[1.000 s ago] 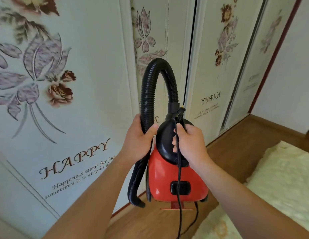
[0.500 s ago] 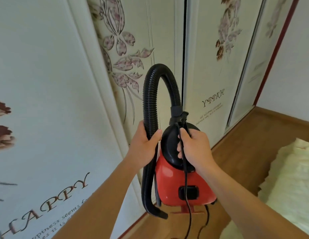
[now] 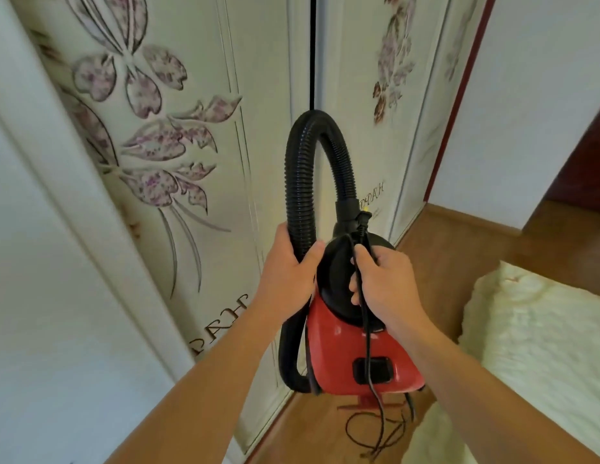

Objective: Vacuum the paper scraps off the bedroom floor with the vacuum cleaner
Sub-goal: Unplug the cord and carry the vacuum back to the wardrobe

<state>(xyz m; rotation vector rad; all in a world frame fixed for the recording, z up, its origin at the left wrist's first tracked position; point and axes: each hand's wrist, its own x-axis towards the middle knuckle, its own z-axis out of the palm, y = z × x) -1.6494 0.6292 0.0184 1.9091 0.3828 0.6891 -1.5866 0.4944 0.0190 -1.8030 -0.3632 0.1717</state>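
Note:
I carry a small red vacuum cleaner [image 3: 352, 349] with a black top in front of me, above the floor. My right hand [image 3: 382, 283] grips its black handle together with the power cord [image 3: 367, 333], whose plug [image 3: 363, 218] sticks up past my fingers. My left hand [image 3: 288, 279] grips the black ribbed hose [image 3: 302, 182], which arches up from the vacuum's top and hangs down past my hand on the left. No paper scraps are in view.
Wardrobe doors [image 3: 178, 162] with floral prints and "HAPPY" lettering fill the left and centre. Below them runs a strip of wooden floor [image 3: 459, 262]. A cream fluffy blanket [image 3: 533, 346] lies at the right. The cord's loose loops [image 3: 375, 430] trail on the floor under the vacuum.
My view has swung right along the wardrobe doors while both hands keep the same hold on the hose and the handle. More of the cord on the floor now shows.

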